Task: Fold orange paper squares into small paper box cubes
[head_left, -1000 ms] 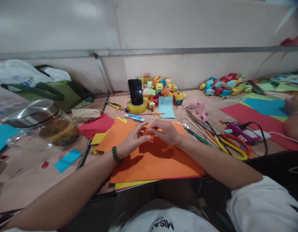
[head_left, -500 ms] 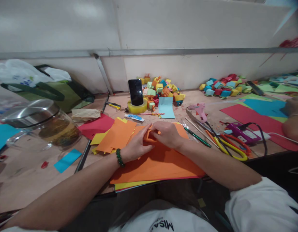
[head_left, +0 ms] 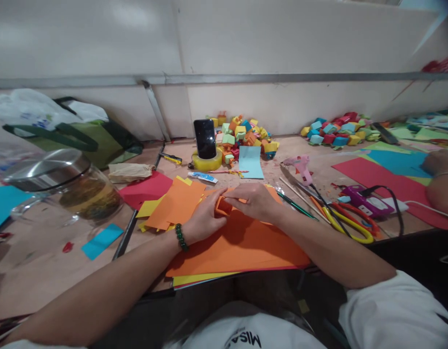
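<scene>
- Head view: the left hand point(head_left: 202, 220) and the right hand point(head_left: 255, 201) meet over a small folded orange paper piece point(head_left: 224, 206), fingers closed on it from both sides, just above the large orange sheet point(head_left: 242, 247) near the table's near edge.
- Folding it well likely calls for pinching each crease firmly and keeping the edges aligned.
- To the right lie yellow-handled scissors point(head_left: 349, 225); farther off, a phone point(head_left: 204, 139) stands on a tape roll point(head_left: 206, 161) beside a pile of paper cubes point(head_left: 246, 135).
</scene>
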Tool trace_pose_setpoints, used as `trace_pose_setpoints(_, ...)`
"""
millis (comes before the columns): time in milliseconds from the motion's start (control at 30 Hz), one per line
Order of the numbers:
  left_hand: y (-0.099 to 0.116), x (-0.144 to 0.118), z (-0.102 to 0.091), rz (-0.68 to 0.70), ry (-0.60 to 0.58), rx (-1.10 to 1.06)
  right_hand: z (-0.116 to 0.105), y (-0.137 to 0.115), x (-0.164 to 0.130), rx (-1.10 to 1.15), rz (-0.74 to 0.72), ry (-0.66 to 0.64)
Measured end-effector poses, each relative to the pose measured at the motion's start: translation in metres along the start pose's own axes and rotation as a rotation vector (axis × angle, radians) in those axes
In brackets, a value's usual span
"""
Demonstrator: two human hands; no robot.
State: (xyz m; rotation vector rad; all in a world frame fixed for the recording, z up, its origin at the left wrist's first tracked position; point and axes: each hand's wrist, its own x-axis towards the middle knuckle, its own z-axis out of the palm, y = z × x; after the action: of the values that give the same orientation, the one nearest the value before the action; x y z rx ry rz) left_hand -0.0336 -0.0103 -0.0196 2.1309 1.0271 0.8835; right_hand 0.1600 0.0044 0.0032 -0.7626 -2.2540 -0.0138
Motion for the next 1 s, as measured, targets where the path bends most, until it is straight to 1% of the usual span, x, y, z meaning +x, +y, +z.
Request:
trace_pose_setpoints(200,0.008,0.000,0.003,0.044,-0.012,0.035,0.002,-0.009,-0.001,-0.037,0.098,-0.011)
trace_pose_setpoints(333,0.012,0.001,0.003,0.057,-0.014,0.039,0.005,-0.015,-0.002,-0.221,0.070,0.018)
trace_pose_setpoints(400,0.013,0.001,0.002,0.042,-0.005,0.033,0.005,-0.016,-0.002,-0.266,0.049,0.026)
trace_pose_setpoints(500,0.015,0.001,0.002,0.030,0.006,-0.004,0.003,-0.015,-0.002,-0.249,0.036,0.026)
trace_pose_setpoints(667,0.019,0.001,0.000,0.057,-0.060,-0.036,0.003,-0.014,-0.003,-0.238,0.041,0.021)
trace_pose_setpoints(767,0.019,0.001,0.000,0.067,-0.046,-0.015,0.004,-0.014,-0.004,-0.200,0.046,0.030)
trace_pose_setpoints(900,0.017,0.001,0.001,0.043,-0.046,-0.009,0.004,-0.013,-0.004,-0.175,-0.009,0.049)
trace_pose_setpoints(1000,0.017,0.001,0.000,0.031,-0.055,-0.031,0.004,-0.012,-0.004,-0.183,-0.015,0.024)
